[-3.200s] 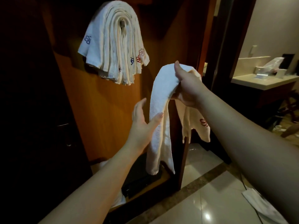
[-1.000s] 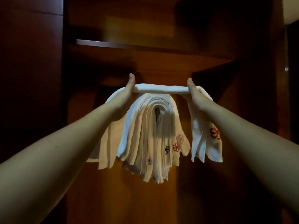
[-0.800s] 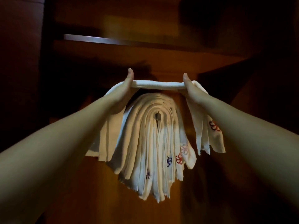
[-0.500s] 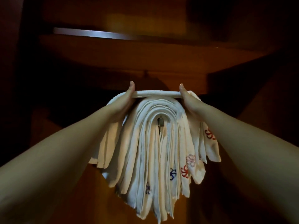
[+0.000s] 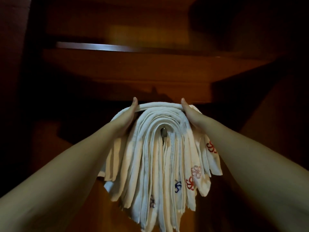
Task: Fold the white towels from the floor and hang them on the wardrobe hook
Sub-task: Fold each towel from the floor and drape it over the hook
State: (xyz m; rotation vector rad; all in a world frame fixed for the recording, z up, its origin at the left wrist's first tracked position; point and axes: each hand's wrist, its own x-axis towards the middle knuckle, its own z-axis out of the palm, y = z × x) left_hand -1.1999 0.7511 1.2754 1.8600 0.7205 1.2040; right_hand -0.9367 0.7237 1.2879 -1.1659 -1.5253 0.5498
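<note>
At frame centre, my left hand [image 5: 127,117] and right hand [image 5: 192,116] each grip the folded towel [image 5: 158,105], draped atop the hung stack [image 5: 155,164]. Risk: the overloaded hook [image 5: 164,132] may shed layers.

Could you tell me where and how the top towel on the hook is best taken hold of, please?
Grip the top towel at its two shoulders, either side of the hook, coming from the front, as the left hand and right hand do. It drapes over the stack of hung towels, so an even hold probably keeps it centred.
</note>
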